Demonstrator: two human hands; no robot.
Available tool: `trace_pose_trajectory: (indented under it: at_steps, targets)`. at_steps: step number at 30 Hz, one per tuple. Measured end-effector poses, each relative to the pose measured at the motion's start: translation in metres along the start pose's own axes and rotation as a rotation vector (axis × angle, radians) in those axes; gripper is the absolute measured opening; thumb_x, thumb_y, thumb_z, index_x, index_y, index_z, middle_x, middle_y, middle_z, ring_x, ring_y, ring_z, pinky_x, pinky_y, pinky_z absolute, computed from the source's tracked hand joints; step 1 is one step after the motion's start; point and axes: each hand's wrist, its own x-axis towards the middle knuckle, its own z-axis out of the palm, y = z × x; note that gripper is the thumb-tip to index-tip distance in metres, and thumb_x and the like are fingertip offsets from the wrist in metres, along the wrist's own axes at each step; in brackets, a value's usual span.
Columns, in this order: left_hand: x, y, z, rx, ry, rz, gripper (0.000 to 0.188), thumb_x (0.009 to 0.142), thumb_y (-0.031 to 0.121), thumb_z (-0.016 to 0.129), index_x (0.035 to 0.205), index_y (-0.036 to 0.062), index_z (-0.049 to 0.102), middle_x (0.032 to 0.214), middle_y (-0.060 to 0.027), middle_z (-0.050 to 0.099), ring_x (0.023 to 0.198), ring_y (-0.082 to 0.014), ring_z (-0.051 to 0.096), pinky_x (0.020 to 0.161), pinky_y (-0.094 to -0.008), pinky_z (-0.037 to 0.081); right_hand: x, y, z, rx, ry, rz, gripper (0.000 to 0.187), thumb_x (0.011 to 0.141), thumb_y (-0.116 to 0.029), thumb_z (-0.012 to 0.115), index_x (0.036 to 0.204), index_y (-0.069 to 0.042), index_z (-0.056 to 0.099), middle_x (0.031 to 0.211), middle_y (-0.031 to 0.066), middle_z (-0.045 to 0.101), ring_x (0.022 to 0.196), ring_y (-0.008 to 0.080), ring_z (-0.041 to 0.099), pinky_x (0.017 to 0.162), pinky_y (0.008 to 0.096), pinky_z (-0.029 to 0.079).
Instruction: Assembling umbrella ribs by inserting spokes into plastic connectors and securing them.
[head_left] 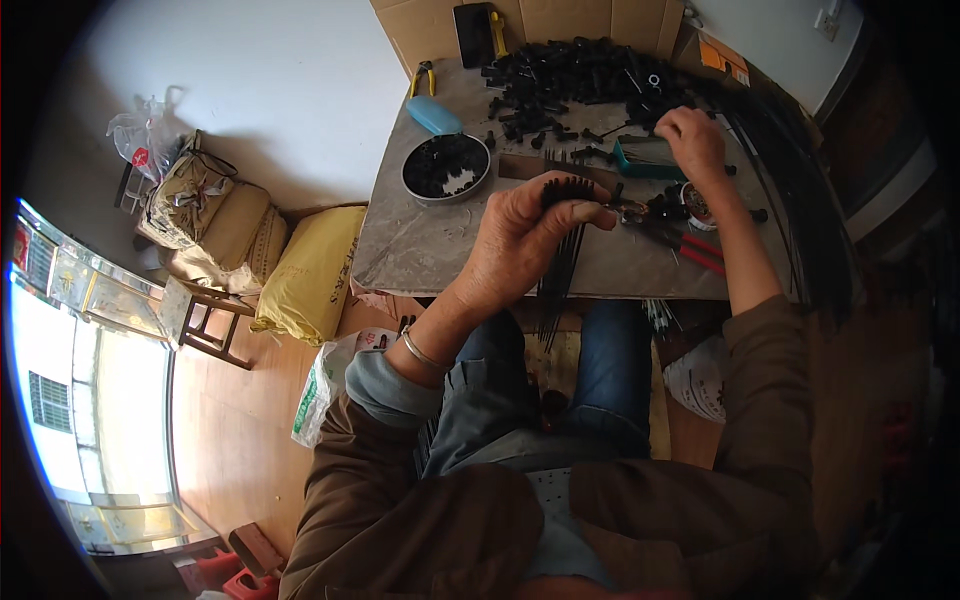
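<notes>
Over the near part of the table, my left hand (pixel 525 230) is closed on a black toothed piece (pixel 567 188) that looks like a short comb, gripped between thumb and fingers. Thin black strips (pixel 560 275) hang down below that hand; whether they join the piece is hidden. Further right, my right hand (pixel 693 145) has its fingers curled together at the rim of a teal tray (pixel 632 168) holding thin wire-like pieces. What those fingers hold, if anything, is too small to make out. Red-handled pliers (pixel 703 252) lie between the hands, close to a small round container (pixel 697 205).
Many black bolt-like parts (pixel 570 85) are heaped at the back. A round tin (pixel 447 195) of small black bits stands left, below a light-blue object (pixel 434 115) and yellow-handled cutters (pixel 422 78). Long black strips (pixel 790 150) droop over the table's right edge. Yellow sacks (pixel 315 270) stand at left.
</notes>
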Motion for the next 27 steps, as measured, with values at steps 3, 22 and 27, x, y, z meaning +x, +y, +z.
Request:
trace_pose_trajectory:
  at_steps: [3,22,27]
  targets:
    - [0.001,-0.001,0.001,-0.005,0.016,-0.016,0.021,0.095,0.011,0.054,0.109,-0.0020,0.060,0.096,-0.0113,0.069,0.096,-0.0175,0.065,0.090,-0.0304,0.049,0.001,-0.052,-0.044,0.692,0.190,0.196,0.013,0.094,-0.016,0.056,0.091,-0.005,0.062,0.076,0.0031,0.063,0.066,0.0122,0.061,0.062,0.0263,0.049]
    - [0.000,-0.005,0.007,-0.044,0.063,0.044,0.015,0.094,0.011,0.057,0.102,-0.0001,0.063,0.089,-0.0057,0.070,0.087,-0.0106,0.063,0.080,-0.0260,0.051,-0.048,-0.175,-0.134,0.723,0.108,-0.174,0.017,0.080,0.008,0.062,0.094,-0.001,0.067,0.085,0.0065,0.060,0.073,0.0176,0.064,0.062,0.0261,0.052]
    - [-0.001,-0.006,0.008,-0.069,0.071,0.051,0.015,0.094,0.011,0.057,0.102,-0.0003,0.063,0.088,-0.0057,0.070,0.087,-0.0106,0.063,0.080,-0.0262,0.051,-0.048,-0.174,-0.135,0.716,0.110,-0.154,0.018,0.080,0.008,0.062,0.095,-0.001,0.067,0.085,0.0065,0.060,0.074,0.0173,0.064,0.061,0.0266,0.052]
